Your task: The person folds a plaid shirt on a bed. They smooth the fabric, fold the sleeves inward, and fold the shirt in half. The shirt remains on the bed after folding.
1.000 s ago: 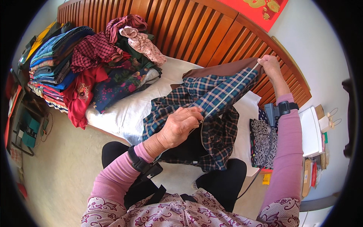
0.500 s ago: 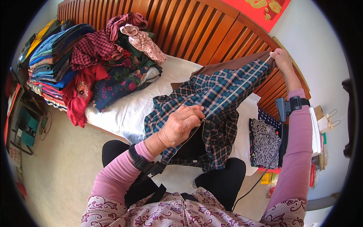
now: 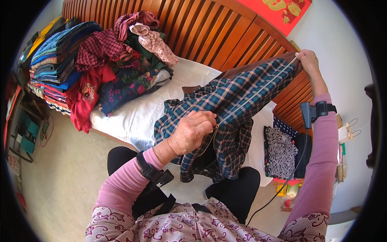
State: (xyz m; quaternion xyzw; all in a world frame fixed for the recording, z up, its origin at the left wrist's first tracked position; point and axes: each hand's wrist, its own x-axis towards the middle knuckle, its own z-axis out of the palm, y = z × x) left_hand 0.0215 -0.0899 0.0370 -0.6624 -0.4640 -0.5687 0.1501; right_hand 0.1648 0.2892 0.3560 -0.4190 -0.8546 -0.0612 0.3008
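Slatted headboard [image 3: 238, 46] backs the white-sheeted bed [image 3: 121, 125]; sheet strip [image 3: 189, 74] between clothes heap [image 3: 127, 84] and plaid garment [image 3: 242, 97] leaves room leftward. Garment's held up over bed's near edge (knees [image 3: 246, 186] crowd below). Right hand [image 3: 309, 64] clamped on its upper end, left hand [image 3: 193, 132] pinching lower down, presumably keeping the zipper [image 3: 262, 87] taut.

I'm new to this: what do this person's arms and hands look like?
The left hand and right hand are gloveless. Plain pink fabric sleeves emerge from pale, purple-scrolled jacket sleeves. Each wrist has a black strap with a boxy dark module; a thin black cable runs from the right one.
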